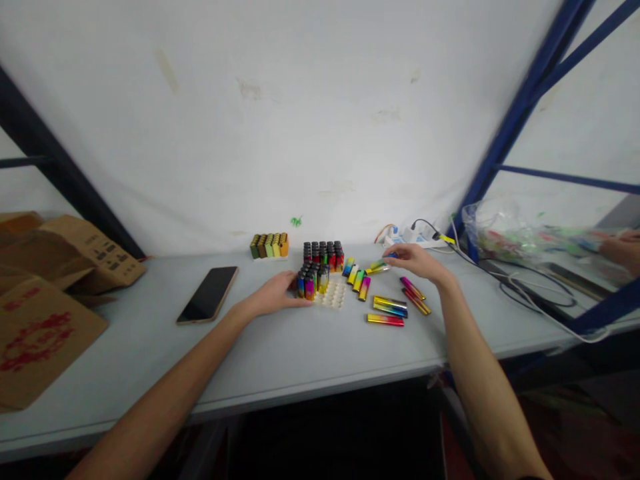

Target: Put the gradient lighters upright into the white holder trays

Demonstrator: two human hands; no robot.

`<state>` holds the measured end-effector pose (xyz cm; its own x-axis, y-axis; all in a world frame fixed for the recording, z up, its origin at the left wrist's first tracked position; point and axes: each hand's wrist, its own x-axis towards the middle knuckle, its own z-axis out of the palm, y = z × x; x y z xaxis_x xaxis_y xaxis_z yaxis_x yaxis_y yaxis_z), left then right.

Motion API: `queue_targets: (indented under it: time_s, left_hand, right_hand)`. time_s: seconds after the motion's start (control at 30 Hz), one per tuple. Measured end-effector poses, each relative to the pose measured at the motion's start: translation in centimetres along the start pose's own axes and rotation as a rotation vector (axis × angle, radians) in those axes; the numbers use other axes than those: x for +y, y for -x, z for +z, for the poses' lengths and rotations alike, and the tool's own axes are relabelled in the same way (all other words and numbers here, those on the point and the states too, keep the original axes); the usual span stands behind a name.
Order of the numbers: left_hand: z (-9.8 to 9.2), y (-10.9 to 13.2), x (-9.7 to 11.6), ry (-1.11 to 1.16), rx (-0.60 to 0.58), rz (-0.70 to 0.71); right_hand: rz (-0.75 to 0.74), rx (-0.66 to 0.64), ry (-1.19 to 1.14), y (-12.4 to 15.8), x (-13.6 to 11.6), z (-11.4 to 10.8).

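My left hand (278, 294) rests on the table against the left side of a white slotted tray (334, 295), fingers curled by the rainbow lighters (313, 280) standing in it. My right hand (416, 260) reaches over the table and pinches one rainbow lighter (377, 267) at its end. More rainbow lighters lie loose: a few (356, 276) beside the tray and others (391, 306) nearer me. A full block of dark-topped lighters (323, 255) stands behind the tray.
A smartphone (208, 293) lies at the left, near cardboard boxes (60, 257). A small row of yellow-green lighters (269, 245) stands by the wall. A power strip (415, 235) with cables and a plastic bag (505, 230) sit at the right. Another person's hand (623, 250) shows far right.
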<state>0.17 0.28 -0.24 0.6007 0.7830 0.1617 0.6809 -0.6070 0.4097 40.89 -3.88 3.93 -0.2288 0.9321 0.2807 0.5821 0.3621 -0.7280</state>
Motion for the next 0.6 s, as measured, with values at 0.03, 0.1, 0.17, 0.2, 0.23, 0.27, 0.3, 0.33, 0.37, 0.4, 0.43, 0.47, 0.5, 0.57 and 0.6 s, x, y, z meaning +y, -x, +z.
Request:
queue_targets:
  time_s: [0.03, 0.1, 0.17, 0.2, 0.23, 0.27, 0.3, 0.33, 0.37, 0.4, 0.43, 0.47, 0.5, 0.57, 0.6]
  left_hand:
    - [0.0, 0.0, 0.0, 0.004, 0.004, 0.002]
    - [0.1, 0.0, -0.1, 0.009, 0.009, 0.001]
    - [0.2, 0.0, -0.3, 0.007, 0.012, -0.006]
    - [0.3, 0.0, -0.3, 0.007, 0.016, -0.007]
    - [0.3, 0.0, -0.4, 0.004, 0.017, -0.005]
    - [0.3, 0.0, -0.4, 0.000, 0.016, -0.001]
    - [0.4, 0.0, -0.5, -0.005, 0.013, 0.003]
    - [0.4, 0.0, -0.5, -0.011, 0.008, 0.006]
    - [0.4, 0.0, -0.5, -0.016, 0.004, 0.006]
    - [0.4, 0.0, -0.5, -0.018, 0.000, 0.005]
    - [0.4, 0.1, -0.5, -0.015, -0.003, 0.005]
    - [0.4, 0.1, -0.5, -0.009, -0.005, 0.006]
    - [0.4, 0.1, -0.5, -0.002, -0.006, 0.008]
    - [0.4, 0.1, -0.4, 0.009, -0.004, 0.012]
    - [0.4, 0.1, -0.4, 0.013, 0.000, 0.012]
  right_hand:
    - [-0.021, 0.030, -0.053, -0.1, -0.5, 0.3]
    - [-0.047, 0.082, -0.155, -0.4, -1.2, 1.0]
    - [-0.074, 0.087, -0.239, -0.6, -1.9, 1.7]
    - [-0.092, 0.074, -0.272, -0.7, -2.3, 2.1]
    - [-0.107, 0.054, -0.308, -0.8, -2.7, 2.5]
    - [-0.118, 0.028, -0.354, -0.9, -3.2, 3.0]
    - [-0.120, -0.006, -0.412, -0.9, -3.9, 3.5]
    - [-0.114, -0.046, -0.477, -1.0, -4.6, 4.0]
    - [-0.104, -0.095, -0.544, -1.1, -5.4, 4.6]
    - [-0.097, -0.146, -0.595, -1.2, -6.1, 5.1]
    - [-0.099, -0.188, -0.623, -1.4, -6.9, 5.7]
    - [-0.112, -0.207, -0.627, -1.5, -7.5, 6.3]
    - [-0.131, -0.205, -0.612, -1.7, -8.0, 6.9]
    - [-0.167, -0.149, -0.579, -2.2, -8.4, 8.1]
    - [-0.173, -0.108, -0.573, -2.4, -8.3, 8.8]
